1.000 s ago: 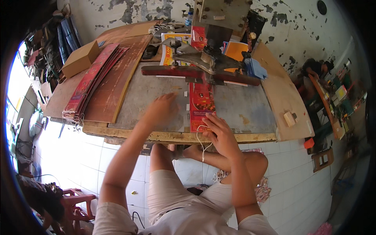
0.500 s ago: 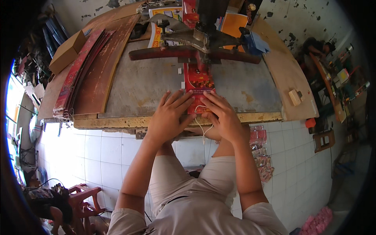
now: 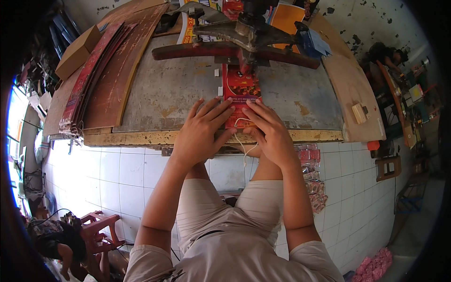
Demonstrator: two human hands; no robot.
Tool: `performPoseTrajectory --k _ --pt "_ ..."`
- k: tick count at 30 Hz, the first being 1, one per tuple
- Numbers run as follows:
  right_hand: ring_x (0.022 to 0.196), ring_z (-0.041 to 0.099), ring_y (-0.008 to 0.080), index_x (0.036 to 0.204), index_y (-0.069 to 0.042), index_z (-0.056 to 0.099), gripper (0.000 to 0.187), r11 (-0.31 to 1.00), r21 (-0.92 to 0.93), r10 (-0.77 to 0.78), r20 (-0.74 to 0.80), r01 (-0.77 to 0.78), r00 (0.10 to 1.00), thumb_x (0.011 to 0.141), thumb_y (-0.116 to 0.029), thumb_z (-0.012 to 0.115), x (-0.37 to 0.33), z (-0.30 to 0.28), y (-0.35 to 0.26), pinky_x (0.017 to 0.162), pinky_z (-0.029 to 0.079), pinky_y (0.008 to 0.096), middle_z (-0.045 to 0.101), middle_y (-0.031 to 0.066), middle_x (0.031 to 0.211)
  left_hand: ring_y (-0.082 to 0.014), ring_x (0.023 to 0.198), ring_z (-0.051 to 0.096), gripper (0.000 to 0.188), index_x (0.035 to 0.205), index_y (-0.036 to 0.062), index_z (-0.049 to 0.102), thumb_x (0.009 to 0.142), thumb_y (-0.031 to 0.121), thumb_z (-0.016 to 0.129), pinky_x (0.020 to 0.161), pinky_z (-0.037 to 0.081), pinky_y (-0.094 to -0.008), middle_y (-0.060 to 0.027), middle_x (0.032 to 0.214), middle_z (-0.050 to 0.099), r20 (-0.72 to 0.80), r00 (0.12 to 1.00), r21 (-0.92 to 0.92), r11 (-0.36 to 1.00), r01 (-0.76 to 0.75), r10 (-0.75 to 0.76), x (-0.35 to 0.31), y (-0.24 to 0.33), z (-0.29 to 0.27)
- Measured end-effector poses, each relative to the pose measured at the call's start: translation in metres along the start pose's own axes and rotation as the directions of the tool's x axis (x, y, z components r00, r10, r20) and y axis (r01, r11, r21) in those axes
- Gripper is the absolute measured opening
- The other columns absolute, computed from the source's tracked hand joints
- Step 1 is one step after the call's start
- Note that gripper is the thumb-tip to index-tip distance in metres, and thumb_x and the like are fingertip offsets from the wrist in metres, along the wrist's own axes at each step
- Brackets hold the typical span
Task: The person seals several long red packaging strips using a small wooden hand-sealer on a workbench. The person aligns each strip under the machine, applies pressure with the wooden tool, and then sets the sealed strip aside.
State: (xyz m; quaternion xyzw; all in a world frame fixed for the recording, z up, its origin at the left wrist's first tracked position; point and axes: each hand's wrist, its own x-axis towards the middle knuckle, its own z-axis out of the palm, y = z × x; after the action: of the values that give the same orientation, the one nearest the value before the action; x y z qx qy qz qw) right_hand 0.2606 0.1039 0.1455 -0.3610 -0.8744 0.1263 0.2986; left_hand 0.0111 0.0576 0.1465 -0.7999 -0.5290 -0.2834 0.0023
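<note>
A flat red printed piece of paper or card [image 3: 240, 87] lies on the worn grey work plate, its far end beneath a dark metal press head [image 3: 242, 58]. A thin white string [image 3: 244, 150] loops over its near end and hangs past the table edge. My left hand [image 3: 197, 134] rests with outstretched fingers along the piece's left side. On the right side lies my right hand [image 3: 272, 134], fingers also straight, thumb near the string. Both sets of fingertips touch the red piece. Two small white blocks [image 3: 220, 91] sit just left of it.
Long red printed strips [image 3: 94, 77] are stacked at the left beside a cardboard box [image 3: 79, 51]. A small wooden block [image 3: 360, 113] stands at the right. Shiny wrapped bundles [image 3: 315, 188] are on the tiled floor. Another person [image 3: 58, 244] is at the lower left, near a red stool [image 3: 101, 230].
My view has shifted slightly, so the table and press appear higher. Both hands stay on the red piece with nearly the same pose.
</note>
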Motion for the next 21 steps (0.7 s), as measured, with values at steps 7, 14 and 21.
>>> performPoseTrajectory --k 7,14,21 --pt "0.152 0.055 0.0367 0.148 -0.005 0.071 0.057 1.000 -0.002 -0.012 -0.047 0.012 0.999 0.092 -0.007 0.083 0.0004 0.0011 -0.0012 0.127 0.046 0.0523 0.063 0.0136 0.159 -0.0340 0.156 0.052 0.057 0.152 0.0109 0.070 0.105 0.042 0.074 0.132 0.034 -0.0592 -0.0072 0.164 0.063 0.014 1.000 -0.019 1.000 -0.009 0.009 0.0028 0.0011 -0.0023" --pt "0.147 0.059 0.0370 0.147 -0.005 0.071 0.057 1.000 -0.020 -0.024 -0.063 0.023 0.998 0.092 -0.011 0.085 0.0011 0.0011 -0.0027 0.122 0.051 0.0515 0.065 0.0136 0.156 -0.0349 0.155 0.052 0.055 0.151 0.0100 0.071 0.105 0.040 0.074 0.132 0.034 -0.0598 -0.0074 0.164 0.063 0.024 0.999 -0.022 1.000 -0.021 0.022 0.0035 0.0004 -0.0038" --pt "0.142 0.061 0.0383 0.146 -0.004 0.072 0.057 0.999 -0.026 -0.030 -0.070 0.028 0.997 0.091 -0.012 0.086 0.0005 0.0012 -0.0047 0.118 0.053 0.0509 0.065 0.0137 0.155 -0.0351 0.156 0.052 0.054 0.151 0.0099 0.071 0.105 0.038 0.073 0.132 0.034 -0.0599 -0.0063 0.164 0.063 0.028 0.999 -0.031 0.999 -0.016 0.017 0.0031 0.0014 -0.0047"
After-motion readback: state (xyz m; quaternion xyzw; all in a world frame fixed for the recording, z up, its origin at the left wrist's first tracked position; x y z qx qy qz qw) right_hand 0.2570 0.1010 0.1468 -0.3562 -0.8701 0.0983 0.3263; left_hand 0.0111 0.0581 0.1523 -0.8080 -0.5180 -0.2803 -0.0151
